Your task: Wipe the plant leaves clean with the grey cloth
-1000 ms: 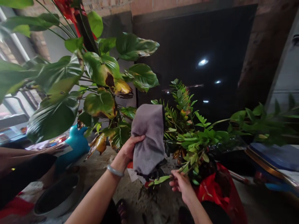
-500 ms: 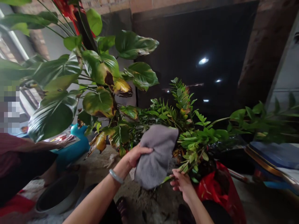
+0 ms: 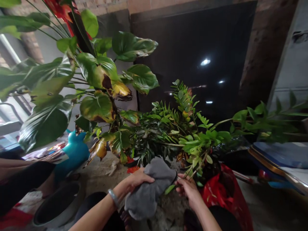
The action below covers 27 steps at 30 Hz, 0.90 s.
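My left hand point(image 3: 141, 179), with a pale bangle point(image 3: 113, 197) on its wrist, is closed on a grey cloth point(image 3: 154, 189) that hangs in loose folds over the floor. Just right of the cloth, my right hand point(image 3: 187, 186) pinches a green plant stem point(image 3: 194, 173) of the low leafy plant point(image 3: 204, 142). One green leaf point(image 3: 169, 189) sticks out to the left of those fingers. The cloth's right edge reaches close to my right fingertips; whether they touch I cannot tell.
A tall plant point(image 3: 96, 106) with big, partly yellowed leaves stands at left. A red plastic bag point(image 3: 223, 189) surrounds the pot at right. A grey basin point(image 3: 59, 205) and a teal duck-shaped object point(image 3: 75, 150) are left, near another person's hand point(image 3: 54, 157). A dark panel point(image 3: 187, 57) stands behind.
My left hand has brought the cloth down and slightly left, and the cloth has crumpled and dropped lower. My right hand stays at the stem. The view has shifted slightly right.
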{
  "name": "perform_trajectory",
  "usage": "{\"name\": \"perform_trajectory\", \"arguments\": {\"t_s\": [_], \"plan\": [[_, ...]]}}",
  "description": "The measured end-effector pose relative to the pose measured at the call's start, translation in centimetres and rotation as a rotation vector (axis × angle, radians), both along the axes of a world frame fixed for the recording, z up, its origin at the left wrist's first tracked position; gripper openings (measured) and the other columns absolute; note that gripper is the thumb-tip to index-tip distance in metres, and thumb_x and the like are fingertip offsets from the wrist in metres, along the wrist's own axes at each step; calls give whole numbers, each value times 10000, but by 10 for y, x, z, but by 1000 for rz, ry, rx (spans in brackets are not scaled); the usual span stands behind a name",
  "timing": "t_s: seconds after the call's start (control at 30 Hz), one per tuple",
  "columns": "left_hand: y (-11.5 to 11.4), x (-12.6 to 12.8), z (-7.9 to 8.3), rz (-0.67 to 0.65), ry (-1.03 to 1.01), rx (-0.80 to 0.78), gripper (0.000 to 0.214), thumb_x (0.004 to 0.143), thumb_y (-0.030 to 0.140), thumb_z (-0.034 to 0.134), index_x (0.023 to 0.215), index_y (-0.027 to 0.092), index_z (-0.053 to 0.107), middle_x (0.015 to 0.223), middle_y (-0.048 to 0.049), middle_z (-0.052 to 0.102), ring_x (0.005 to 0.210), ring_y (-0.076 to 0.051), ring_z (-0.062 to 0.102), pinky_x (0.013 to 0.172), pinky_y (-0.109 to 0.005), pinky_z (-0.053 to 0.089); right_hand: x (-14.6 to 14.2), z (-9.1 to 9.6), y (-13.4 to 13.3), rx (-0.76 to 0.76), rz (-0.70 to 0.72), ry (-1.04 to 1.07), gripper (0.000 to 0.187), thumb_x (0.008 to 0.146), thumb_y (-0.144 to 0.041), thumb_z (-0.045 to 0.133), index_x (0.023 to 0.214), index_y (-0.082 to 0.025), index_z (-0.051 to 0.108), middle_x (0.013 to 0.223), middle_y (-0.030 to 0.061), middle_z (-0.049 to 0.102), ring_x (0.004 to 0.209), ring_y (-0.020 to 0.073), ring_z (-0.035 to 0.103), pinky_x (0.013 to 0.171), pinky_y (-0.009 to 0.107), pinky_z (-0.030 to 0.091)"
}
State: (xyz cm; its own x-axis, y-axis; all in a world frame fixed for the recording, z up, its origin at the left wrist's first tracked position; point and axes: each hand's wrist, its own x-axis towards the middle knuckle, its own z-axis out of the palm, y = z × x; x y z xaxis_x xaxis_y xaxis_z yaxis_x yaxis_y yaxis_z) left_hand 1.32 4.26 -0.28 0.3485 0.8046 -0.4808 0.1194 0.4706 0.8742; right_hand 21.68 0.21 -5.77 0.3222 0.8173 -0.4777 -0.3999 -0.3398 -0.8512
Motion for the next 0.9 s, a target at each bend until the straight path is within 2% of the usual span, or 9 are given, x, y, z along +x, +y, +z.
{"name": "perform_trajectory", "arguments": {"t_s": [0.2,0.27,0.33,0.43,0.5,0.6,0.77,0.83,0.9], "plan": [[33,6,77,244,-403,167,438,476,129,793,898,134,675,804,-82,749,692,-228,686,721,-334,530,-3,-3,4,23,-18,-6,269,514,-224,660,755,-185,547,495,-6,615,355,119,516,333,192,344],[39,14,72,311,-390,152,369,505,125,781,856,130,668,744,-76,742,638,-213,678,707,-334,532,-7,-3,5,24,-22,-15,269,516,-227,649,761,-186,544,487,-13,610,357,120,517,332,191,343],[33,18,48,318,-268,128,268,534,126,762,785,138,669,656,-57,725,581,-208,662,664,-332,527,-8,-2,5,28,-25,-21,263,521,-235,640,761,-190,544,480,-20,605,358,121,519,331,189,338],[7,12,4,168,-54,76,139,555,126,730,681,164,686,589,-28,707,553,-207,649,594,-300,502,-6,-1,3,22,-18,-22,246,520,-236,633,748,-190,553,473,-17,604,352,125,520,328,190,332],[-12,3,-9,44,-5,16,142,543,126,723,671,181,697,594,-12,711,584,-216,658,588,-296,498,-3,0,1,15,-7,-15,247,510,-227,648,738,-185,563,465,-10,601,349,129,521,330,192,332],[-18,-7,13,11,-112,38,258,485,136,761,733,172,701,641,-14,723,651,-235,673,643,-317,516,2,3,-2,10,7,-4,257,498,-230,681,721,-183,563,464,-7,599,346,130,518,336,198,342],[30,6,83,342,-451,274,420,504,158,781,913,140,684,858,-76,751,725,-224,690,708,-312,542,-3,6,2,-12,-4,-24,233,522,-210,651,732,-184,553,467,-13,611,352,121,518,326,193,352],[44,16,84,423,-431,287,354,557,160,746,904,135,681,851,-80,751,727,-218,692,719,-313,543,-6,4,4,-11,-18,-33,224,536,-201,637,741,-190,546,465,-23,611,353,118,520,324,191,357],[44,24,64,409,-265,271,240,585,154,718,822,139,685,749,-60,745,683,-215,682,691,-317,540,-9,2,6,0,-33,-34,220,554,-196,625,757,-194,542,467,-30,611,354,114,521,325,187,357]]}}
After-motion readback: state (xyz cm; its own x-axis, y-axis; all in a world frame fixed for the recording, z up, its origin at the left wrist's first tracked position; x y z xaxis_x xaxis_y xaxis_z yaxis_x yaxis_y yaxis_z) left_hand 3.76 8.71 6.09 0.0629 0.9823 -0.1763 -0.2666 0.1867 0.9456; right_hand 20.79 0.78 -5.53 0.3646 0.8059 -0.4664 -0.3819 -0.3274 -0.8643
